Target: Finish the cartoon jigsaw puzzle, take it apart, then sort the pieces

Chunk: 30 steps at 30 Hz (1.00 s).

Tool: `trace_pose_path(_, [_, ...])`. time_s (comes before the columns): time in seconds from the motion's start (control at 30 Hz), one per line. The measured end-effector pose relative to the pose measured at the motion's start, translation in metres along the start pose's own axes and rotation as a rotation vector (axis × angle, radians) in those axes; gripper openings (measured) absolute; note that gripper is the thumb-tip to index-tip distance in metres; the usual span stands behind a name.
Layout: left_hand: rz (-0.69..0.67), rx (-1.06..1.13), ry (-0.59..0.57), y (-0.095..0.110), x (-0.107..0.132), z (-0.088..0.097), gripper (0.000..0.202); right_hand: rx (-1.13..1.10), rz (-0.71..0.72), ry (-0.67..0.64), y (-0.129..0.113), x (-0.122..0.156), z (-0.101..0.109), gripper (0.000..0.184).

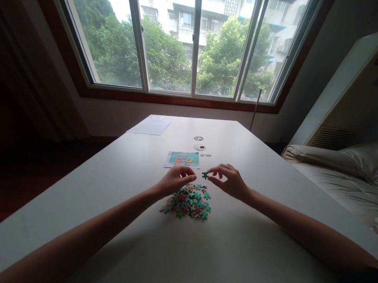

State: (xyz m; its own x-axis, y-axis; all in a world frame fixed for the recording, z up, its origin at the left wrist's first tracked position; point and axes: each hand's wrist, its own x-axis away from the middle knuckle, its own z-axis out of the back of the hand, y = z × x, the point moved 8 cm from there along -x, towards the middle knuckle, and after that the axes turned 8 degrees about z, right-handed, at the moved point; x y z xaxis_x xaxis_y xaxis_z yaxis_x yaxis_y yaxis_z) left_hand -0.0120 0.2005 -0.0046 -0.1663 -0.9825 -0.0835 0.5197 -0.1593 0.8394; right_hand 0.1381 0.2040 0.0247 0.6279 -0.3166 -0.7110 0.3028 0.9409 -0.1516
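Note:
My right hand (pixel 229 181) pinches a dark green jigsaw puzzle piece (pixel 205 175) between thumb and fingertips, in the air above the table. Just left of it is my left hand (pixel 176 179), its fingers curled and the thumb drawn up close to the index finger. Whether anything sits between those fingertips is hidden. Below both hands lies a heap of puzzle pieces (pixel 189 203), mostly teal and green with a few pink ones. Behind the left hand, a colourful cartoon picture sheet (pixel 184 159) rests flat on the table.
The white table (pixel 134 247) stretches toward the window (pixel 195 46). Beyond the sheet are a few loose puzzle pieces (pixel 208 155) and two round flat items (pixel 199 147). Papers (pixel 150 126) lie at the far left corner. A sofa (pixel 338 173) stands on the right.

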Motion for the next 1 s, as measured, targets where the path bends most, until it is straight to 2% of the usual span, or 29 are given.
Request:
trace_pose_path(0.13, [-0.038, -0.140, 0.048, -0.007, -0.001, 0.003, 0.023, 0.013, -0.096, 0.137, 0.021, -0.001, 0.018, 0.017])
trace_pose_path(0.23, [-0.047, -0.161, 0.052, -0.011, -0.001, 0.001, 0.021, 0.011, -0.132, 0.184, 0.028, -0.002, 0.028, 0.016])
trace_pose_path(0.6, [-0.074, -0.203, 0.060, -0.006, -0.001, -0.001, 0.018, 0.098, -0.088, 0.161, 0.025, -0.005, 0.031, 0.016])
trace_pose_path(0.7, [-0.076, -0.205, 0.063, -0.005, -0.001, -0.001, 0.018, 0.073, -0.116, 0.130, 0.030, -0.005, 0.028, 0.018])
trace_pose_path(0.8, [-0.076, -0.203, 0.064, -0.005, -0.001, 0.000, 0.019, -0.025, -0.238, 0.028, 0.059, -0.006, 0.017, 0.022])
trace_pose_path(0.93, [-0.080, -0.202, 0.055, -0.005, -0.002, 0.001, 0.019, -0.067, -0.488, -0.214, 0.126, -0.003, -0.009, 0.025])
trace_pose_path(1.0, [-0.083, -0.205, 0.048, -0.005, -0.002, 0.002, 0.018, -0.040, -0.575, -0.244, 0.156, -0.002, -0.017, 0.027])
